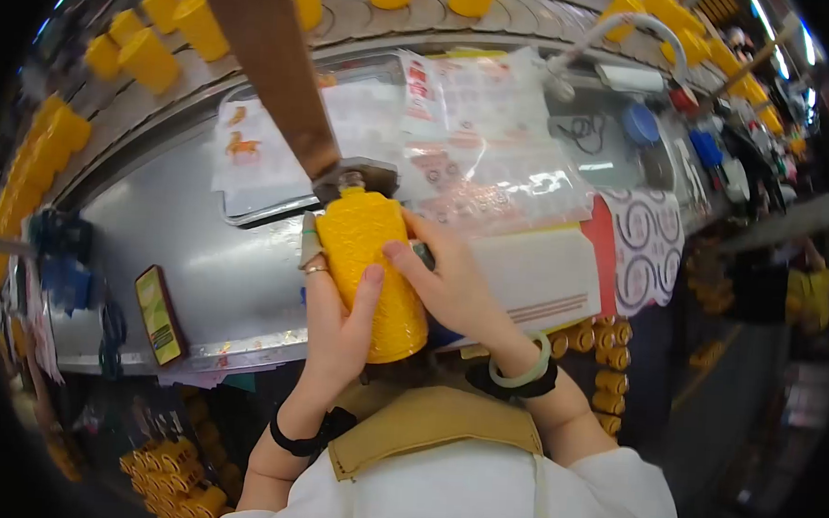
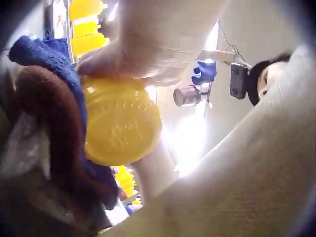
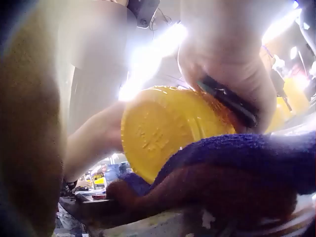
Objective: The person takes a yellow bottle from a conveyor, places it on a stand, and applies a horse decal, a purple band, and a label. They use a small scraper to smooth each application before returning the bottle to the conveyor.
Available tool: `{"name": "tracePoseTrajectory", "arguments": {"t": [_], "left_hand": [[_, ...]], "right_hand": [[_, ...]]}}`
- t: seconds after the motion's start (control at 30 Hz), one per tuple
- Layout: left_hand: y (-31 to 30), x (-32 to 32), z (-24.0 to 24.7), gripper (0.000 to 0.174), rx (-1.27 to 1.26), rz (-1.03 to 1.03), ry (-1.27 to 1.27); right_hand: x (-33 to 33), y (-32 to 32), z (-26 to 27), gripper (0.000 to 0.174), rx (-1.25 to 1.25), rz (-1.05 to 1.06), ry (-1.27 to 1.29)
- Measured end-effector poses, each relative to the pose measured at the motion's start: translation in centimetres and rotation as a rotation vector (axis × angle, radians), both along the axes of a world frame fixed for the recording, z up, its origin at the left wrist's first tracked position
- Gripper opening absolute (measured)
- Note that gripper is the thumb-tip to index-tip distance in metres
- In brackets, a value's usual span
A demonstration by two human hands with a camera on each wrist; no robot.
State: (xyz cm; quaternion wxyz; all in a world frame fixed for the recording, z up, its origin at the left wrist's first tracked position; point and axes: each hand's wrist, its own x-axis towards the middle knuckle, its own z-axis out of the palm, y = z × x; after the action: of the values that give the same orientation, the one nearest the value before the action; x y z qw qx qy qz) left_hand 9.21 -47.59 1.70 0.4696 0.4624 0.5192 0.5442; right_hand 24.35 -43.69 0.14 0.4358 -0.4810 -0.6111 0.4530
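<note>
Both hands hold a yellow embossed bottle (image 1: 373,274) whose neck points at a dark metal fitting (image 1: 355,179) under a brown bar. My left hand (image 1: 338,316) grips its left side, thumb on the front. On the opposite side, my right hand (image 1: 453,282) has its thumb on the front and fingers round the edge, with a dark object partly hidden beside them. The bottle's round base (image 2: 123,123) faces the left wrist view; blue cloth (image 2: 74,89) lies beside it. In the right wrist view the base of the bottle (image 3: 153,133) rests near blue cloth (image 3: 237,150).
The metal table (image 1: 144,235) bears a phone-like device (image 1: 159,314) at left and plastic-covered printed sheets (image 1: 494,174) behind the bottle. The brown bar (image 1: 270,59) slants down from the top. Yellow bottles (image 1: 150,60) line a curved conveyor. A blue cup (image 1: 641,125) stands back right.
</note>
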Motion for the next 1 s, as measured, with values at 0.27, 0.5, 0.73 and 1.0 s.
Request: {"name": "tracePoseTrajectory", "arguments": {"t": [0.27,0.5,0.73,1.0], "left_hand": [[0.2,-0.6,-1.5,0.053,-0.039,-0.021,0.158],[0.2,-2.4,-3.3,0.053,-0.044,-0.066,0.17],[0.4,-2.2,-2.2,0.062,-0.179,0.001,0.19],[0.1,-2.3,-3.1,0.053,-0.14,-0.014,0.169]], "right_hand": [[11.0,-5.0,1.6,0.021,-0.241,-0.304,-0.677],[6.4,-9.7,-1.2,0.031,-0.155,-0.432,-0.891],[5.7,-9.7,-3.5,0.026,-0.102,-0.61,-0.87],[8.8,-8.6,-2.3,0.016,-0.15,-0.292,-0.797]]}}
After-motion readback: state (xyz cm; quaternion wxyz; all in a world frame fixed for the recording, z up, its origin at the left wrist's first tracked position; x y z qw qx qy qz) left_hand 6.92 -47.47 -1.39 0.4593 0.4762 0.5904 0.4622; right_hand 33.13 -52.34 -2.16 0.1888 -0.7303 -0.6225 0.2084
